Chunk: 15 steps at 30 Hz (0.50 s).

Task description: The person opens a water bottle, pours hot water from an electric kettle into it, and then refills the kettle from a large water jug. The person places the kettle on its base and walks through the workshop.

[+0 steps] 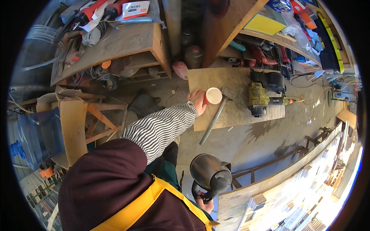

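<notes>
My left hand (197,100), at the end of a striped sleeve, has its fingers round the side of a red and white paper cup (213,96). The cup is upright over a plywood board (202,81), and its inside looks pale. Just right of it lies a hammer (214,118), its handle running past the board's near edge. Low in the picture, my right hand (205,204) grips the black handle of a dark, scuffed metal kettle (210,169), held close to my body. Part of that hand is hidden behind the handle.
A green and black nail gun (259,96) lies on the board, a hose fitting at its right. Wooden cabinets (111,54) with tools stand at the far side. A large blue water bottle (40,133) and cardboard are at left; a long wooden panel (277,169) lies at right.
</notes>
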### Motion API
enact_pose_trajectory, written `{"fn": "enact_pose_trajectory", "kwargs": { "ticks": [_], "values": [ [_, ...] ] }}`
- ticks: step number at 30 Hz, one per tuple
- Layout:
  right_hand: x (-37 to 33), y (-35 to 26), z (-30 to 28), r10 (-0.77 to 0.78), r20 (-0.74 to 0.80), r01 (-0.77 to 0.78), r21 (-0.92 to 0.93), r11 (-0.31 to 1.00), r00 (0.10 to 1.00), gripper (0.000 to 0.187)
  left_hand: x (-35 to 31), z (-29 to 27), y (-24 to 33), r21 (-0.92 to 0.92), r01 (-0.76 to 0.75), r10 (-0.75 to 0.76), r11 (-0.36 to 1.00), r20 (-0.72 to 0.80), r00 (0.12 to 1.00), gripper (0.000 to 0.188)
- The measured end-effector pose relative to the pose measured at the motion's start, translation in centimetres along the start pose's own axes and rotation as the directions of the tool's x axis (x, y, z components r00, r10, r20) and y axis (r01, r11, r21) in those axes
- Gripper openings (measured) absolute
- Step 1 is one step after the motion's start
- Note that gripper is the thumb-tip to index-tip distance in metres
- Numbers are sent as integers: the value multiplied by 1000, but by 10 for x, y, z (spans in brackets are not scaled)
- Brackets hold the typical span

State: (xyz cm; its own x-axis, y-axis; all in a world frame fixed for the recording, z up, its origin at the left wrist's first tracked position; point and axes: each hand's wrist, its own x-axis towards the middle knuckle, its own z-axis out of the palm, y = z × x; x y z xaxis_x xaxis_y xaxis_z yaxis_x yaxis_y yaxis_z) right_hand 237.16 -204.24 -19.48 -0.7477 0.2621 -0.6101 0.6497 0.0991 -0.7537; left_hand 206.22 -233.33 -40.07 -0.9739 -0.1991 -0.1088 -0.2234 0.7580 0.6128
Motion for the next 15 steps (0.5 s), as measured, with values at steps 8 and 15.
{"fn": "enact_pose_trajectory", "kwargs": {
  "ticks": [8,15],
  "values": [
    [-2,-20,-8,25,144,-20,-32,999,989,22,-41,-76,23,-141,190,-168,972,154,974,75],
    [28,-33,-8,273,175,-202,-341,918,946,24,-198,-202,19,-191,-53,1,980,-262,965,77]
  ]
}}
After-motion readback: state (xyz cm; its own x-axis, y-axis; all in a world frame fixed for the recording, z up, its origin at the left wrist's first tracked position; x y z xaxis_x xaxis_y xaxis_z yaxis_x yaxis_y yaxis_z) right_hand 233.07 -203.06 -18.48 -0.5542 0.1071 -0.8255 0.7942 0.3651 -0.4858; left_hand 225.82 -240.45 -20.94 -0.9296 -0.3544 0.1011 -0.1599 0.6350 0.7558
